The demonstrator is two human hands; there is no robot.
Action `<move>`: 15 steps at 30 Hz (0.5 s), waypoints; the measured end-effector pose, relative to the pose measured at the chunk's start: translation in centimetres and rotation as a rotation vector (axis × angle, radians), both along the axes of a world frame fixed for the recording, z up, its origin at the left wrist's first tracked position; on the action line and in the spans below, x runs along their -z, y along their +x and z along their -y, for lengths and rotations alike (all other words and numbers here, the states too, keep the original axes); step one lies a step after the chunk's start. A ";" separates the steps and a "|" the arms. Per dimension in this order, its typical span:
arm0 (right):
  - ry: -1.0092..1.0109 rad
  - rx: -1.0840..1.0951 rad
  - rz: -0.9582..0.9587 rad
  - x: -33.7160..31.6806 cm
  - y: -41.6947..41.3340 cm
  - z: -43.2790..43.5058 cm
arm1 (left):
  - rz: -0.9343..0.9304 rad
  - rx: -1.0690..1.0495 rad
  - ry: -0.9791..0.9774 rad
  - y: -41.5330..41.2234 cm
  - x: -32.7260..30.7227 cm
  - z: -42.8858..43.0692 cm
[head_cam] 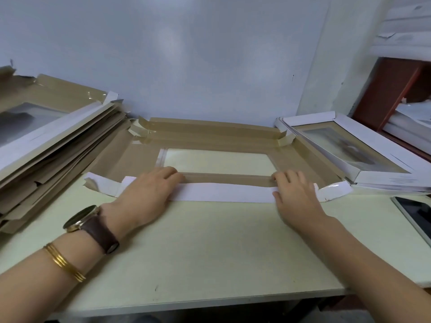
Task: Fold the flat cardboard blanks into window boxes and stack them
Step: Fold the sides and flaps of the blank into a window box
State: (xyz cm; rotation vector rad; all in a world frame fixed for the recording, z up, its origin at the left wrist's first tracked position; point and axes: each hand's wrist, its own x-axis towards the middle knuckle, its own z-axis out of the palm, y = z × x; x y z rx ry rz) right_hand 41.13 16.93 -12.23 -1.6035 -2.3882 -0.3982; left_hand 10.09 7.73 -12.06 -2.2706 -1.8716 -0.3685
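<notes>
A flat cardboard blank (210,141) lies brown side up in the middle of the table, with a clear window (219,160) at its centre. Its near flap (224,192) is folded over toward the window, white side up. My left hand (149,190) presses on the left part of this flap, fingers curled over its fold edge. My right hand (296,192) presses on the right part the same way. At the right stands a stack of folded white window boxes (363,157). A pile of flat blanks (53,136) lies at the left.
The pale green table (198,248) ends at a front edge near me. A phone or tablet (417,215) lies at the right edge. A grey-white wall rises just behind the blank. Shelves with white stock stand at the far right.
</notes>
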 end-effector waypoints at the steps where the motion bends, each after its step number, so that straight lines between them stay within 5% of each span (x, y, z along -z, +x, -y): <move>1: -0.005 -0.029 0.008 0.1 -0.7 0.2 | 0.019 0.053 -0.009 0.5 0.2 -0.1; 8: -0.316 -0.303 -0.113 1.2 -7.9 2.9 | 0.029 0.030 -0.319 4.8 1.4 -1.0; 15: -0.536 -0.322 -0.088 2.0 -8.3 2.5 | 0.006 -0.021 -0.429 4.8 1.5 -1.0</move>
